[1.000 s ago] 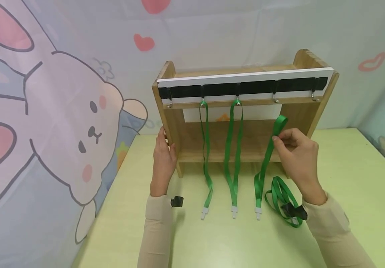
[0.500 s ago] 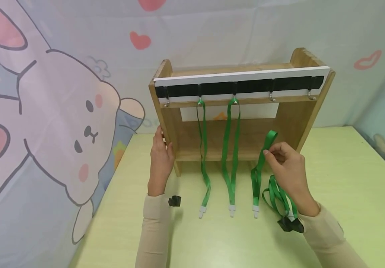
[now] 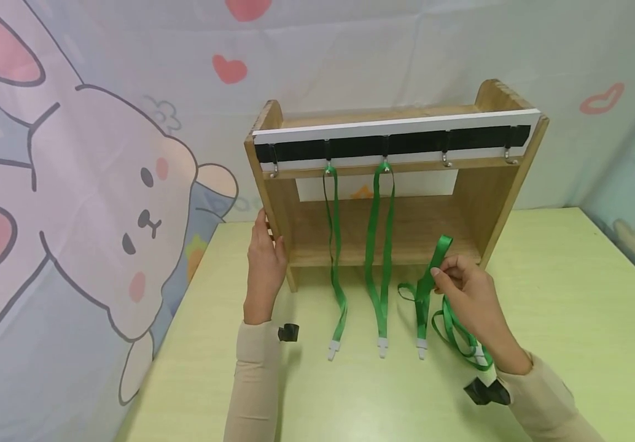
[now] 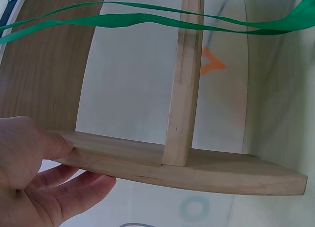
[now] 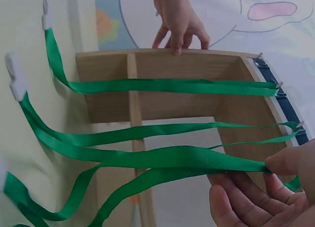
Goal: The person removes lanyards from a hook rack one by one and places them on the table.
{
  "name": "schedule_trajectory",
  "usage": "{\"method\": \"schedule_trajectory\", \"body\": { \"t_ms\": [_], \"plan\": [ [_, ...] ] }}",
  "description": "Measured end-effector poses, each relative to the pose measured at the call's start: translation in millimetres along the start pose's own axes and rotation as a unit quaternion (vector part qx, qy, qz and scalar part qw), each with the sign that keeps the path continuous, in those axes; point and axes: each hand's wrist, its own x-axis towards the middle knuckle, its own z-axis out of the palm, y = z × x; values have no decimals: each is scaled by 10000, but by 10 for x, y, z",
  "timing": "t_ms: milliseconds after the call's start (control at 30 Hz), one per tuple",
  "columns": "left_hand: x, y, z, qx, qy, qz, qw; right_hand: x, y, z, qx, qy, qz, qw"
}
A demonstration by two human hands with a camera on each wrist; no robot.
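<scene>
Two green lanyards, one (image 3: 336, 245) on the second hook and one (image 3: 371, 245) on the middle hook, hang down the front of a wooden rack (image 3: 306, 233), their white clips on the table. My right hand (image 3: 473, 298) pinches a third green lanyard (image 3: 424, 294) near its looped top, below the rack's hooks; its white clip (image 3: 422, 348) lies on the table. Beside that hand is a coiled green lanyard (image 3: 450, 328), partly hidden by it. My left hand (image 3: 264, 270) grips the rack's left side panel (image 4: 123, 155), thumb and fingers on either side of its edge.
Three hooks carry nothing: the leftmost (image 3: 274, 172), the fourth (image 3: 446, 161) and the rightmost (image 3: 510, 158). The rack stands on a pale green table (image 3: 560, 294) before a printed cloth backdrop (image 3: 406, 55).
My right hand has moved down and slightly left with the lanyard, whose loop is lower and whose strap now bulges leftward. My left hand keeps its grip on the rack.
</scene>
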Motion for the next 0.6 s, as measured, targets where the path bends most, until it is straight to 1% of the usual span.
{"method": "schedule_trajectory", "body": {
  "t_ms": [133, 300, 433, 600],
  "plan": [
    [-12, -7, 14, -23, 8, 7, 10000, -85, 87, 17, 117, -364, 233, 9990],
    [-13, -1, 21, 3, 21, 62, 10000, -170, 171, 42, 298, -634, 585, 9958],
    [-11, 4, 17, 3, 35, 58, 10000, -218, 208, 60, 478, -775, 689, 9935],
    [-6, -1, 16, 16, 86, 100, 9999, -258, 251, 74, 480, -899, 695, 9924]
  ]
}}
